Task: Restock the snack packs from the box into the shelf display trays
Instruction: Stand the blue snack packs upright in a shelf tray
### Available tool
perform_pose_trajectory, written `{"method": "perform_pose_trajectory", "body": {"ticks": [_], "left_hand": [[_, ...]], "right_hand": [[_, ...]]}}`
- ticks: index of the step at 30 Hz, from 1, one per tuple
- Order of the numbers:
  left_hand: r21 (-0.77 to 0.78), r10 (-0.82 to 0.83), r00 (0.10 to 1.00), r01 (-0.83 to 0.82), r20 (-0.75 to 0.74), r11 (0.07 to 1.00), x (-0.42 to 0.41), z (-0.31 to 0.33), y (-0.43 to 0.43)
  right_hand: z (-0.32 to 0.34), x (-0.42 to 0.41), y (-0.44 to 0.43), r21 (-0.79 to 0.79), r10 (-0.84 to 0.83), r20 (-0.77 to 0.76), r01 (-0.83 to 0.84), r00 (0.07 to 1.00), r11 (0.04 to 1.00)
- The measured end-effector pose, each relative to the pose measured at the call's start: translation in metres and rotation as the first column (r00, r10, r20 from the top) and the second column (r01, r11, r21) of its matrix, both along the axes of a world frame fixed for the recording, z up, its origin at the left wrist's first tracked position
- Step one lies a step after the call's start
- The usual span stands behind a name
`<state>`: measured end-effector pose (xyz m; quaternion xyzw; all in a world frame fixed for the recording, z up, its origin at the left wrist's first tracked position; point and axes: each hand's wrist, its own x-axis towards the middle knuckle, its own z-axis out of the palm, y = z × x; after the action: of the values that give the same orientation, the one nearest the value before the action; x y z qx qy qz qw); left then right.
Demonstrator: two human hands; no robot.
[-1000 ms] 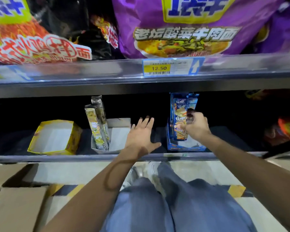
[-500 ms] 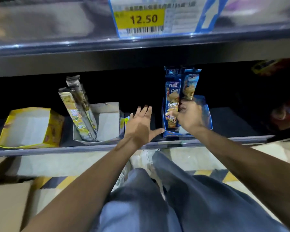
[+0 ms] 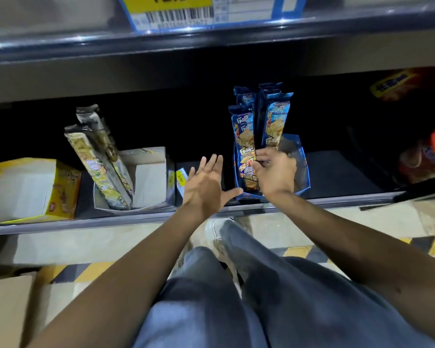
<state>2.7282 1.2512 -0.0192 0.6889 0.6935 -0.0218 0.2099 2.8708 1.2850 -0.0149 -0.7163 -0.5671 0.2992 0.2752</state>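
On the lower shelf, right of centre, the blue snack packs (image 3: 246,146) stand upright in their blue display tray (image 3: 300,159), my right hand (image 3: 274,174) pinching the front one (its grip has slid lower over the last second, seating the row). My left hand (image 3: 206,187) stays open, fingers spread, just left of the tray. Farther left, the grey tray (image 3: 151,177) is part-filled and the yellow tray (image 3: 23,189) shows no packs; I judge restocking far from done.

Price label (image 3: 211,11) at twelve o'clock: barcode, price digits cut off. Yellow tag (image 3: 181,177) near centre reads 9.90. Blue snack packs (image 3: 245,136) at one o'clock bear Chinese lettering.
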Motion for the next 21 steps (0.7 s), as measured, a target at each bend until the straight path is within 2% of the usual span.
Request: {"method": "perform_pose_trajectory", "body": {"ticks": [11,16,19,21], "left_hand": [[0.024,0.013,1.0,-0.013,0.012,1.0,-0.008,0.012,0.001],[0.111,0.038,0.999,-0.036,-0.018,0.993,-0.022,0.039,-0.001],[0.124,0.043,0.998,-0.038,-0.044,0.992,-0.033,0.061,-0.005],[0.115,0.059,0.997,-0.053,-0.052,0.992,-0.042,0.079,-0.01]], "right_hand": [[0.009,0.004,-0.004,-0.009,0.012,0.036,-0.012,0.999,1.0],[0.035,0.009,-0.01,0.026,0.078,0.124,-0.082,0.989,0.996],[0.06,0.008,-0.017,0.022,0.155,0.269,-0.167,0.951,0.986],[0.078,0.006,-0.023,-0.024,0.23,0.312,-0.234,0.922,0.972]]}}
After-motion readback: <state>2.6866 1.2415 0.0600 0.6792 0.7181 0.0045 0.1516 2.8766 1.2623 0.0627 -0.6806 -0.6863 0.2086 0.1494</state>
